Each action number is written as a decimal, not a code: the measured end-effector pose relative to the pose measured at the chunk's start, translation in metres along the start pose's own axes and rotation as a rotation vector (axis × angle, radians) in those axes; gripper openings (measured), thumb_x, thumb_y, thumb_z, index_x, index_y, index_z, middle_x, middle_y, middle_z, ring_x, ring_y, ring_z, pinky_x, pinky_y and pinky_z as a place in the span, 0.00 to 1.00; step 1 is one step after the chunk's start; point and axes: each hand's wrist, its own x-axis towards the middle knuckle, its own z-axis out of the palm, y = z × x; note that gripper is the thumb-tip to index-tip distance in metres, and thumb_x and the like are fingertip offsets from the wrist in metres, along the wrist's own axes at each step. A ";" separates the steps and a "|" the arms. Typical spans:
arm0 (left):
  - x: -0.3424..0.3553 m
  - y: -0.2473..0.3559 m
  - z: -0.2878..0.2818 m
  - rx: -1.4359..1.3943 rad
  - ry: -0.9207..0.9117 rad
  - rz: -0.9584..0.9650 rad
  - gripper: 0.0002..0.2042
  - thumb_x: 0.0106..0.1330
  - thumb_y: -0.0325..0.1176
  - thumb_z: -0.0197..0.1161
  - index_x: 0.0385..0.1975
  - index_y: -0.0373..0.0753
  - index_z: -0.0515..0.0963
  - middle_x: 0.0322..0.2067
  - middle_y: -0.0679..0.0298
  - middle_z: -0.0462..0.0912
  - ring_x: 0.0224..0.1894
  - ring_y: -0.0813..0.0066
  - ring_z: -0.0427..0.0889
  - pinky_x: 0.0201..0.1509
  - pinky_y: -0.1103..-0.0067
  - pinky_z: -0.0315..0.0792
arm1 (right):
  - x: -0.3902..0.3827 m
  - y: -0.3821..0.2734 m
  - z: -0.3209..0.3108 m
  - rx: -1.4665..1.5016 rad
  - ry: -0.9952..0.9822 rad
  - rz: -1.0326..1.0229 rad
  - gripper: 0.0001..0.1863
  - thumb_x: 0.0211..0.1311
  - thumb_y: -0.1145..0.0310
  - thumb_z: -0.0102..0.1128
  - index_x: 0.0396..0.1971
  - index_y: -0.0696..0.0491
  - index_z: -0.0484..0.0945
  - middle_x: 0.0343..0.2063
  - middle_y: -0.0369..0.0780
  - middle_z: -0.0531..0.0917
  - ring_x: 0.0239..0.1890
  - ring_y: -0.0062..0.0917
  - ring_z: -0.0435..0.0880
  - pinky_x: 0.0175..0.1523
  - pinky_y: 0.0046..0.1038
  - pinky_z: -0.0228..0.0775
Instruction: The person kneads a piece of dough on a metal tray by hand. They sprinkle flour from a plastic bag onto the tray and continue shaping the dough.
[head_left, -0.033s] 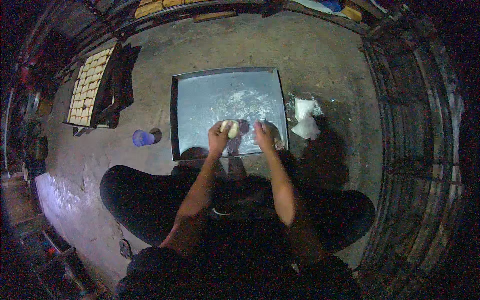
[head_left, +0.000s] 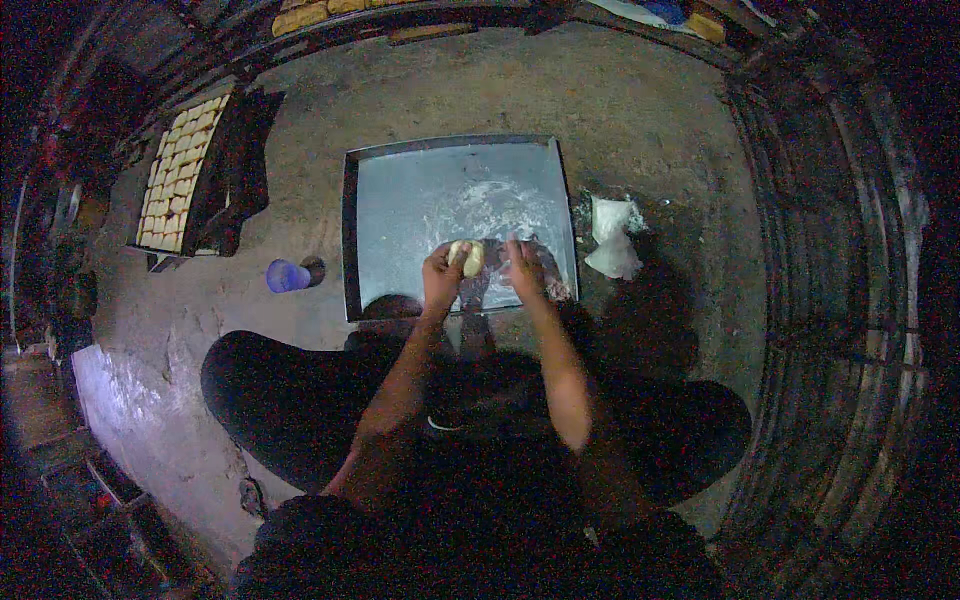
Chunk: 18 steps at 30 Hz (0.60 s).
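A pale lump of dough [head_left: 472, 262] is in my left hand [head_left: 441, 276], gripped between thumb and fingers above the near part of a shallow metal tray [head_left: 395, 195]. Two rounded bulges show on the dough, with a crease between them. To the right of it is my right hand [head_left: 524, 272], its fingers apart and nothing visible in them. A small gap separates its fingertips from the dough. White flour [head_left: 495, 200] is smeared over the middle and right of the tray's surface.
Beside the tray's right edge lies a clear plastic bag of white powder [head_left: 612, 245], with some spilled around it. A purple cup [head_left: 287, 276] stands on the floor to the left. Farther left, a tray of pale dough pieces [head_left: 180, 180] in rows is propped up. Dark racks line the right side.
My left hand and the dough have shifted slightly to the right, and the dough's crease shows more plainly. My right hand has moved only a little, its fingers spread more.
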 end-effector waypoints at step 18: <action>-0.011 -0.027 -0.030 0.442 0.175 -0.125 0.24 0.72 0.49 0.48 0.29 0.30 0.76 0.24 0.49 0.79 0.28 0.56 0.78 0.37 0.65 0.71 | -0.021 -0.101 0.039 -0.183 -0.012 -0.034 0.16 0.67 0.57 0.52 0.39 0.57 0.72 0.26 0.55 0.80 0.30 0.56 0.78 0.33 0.49 0.68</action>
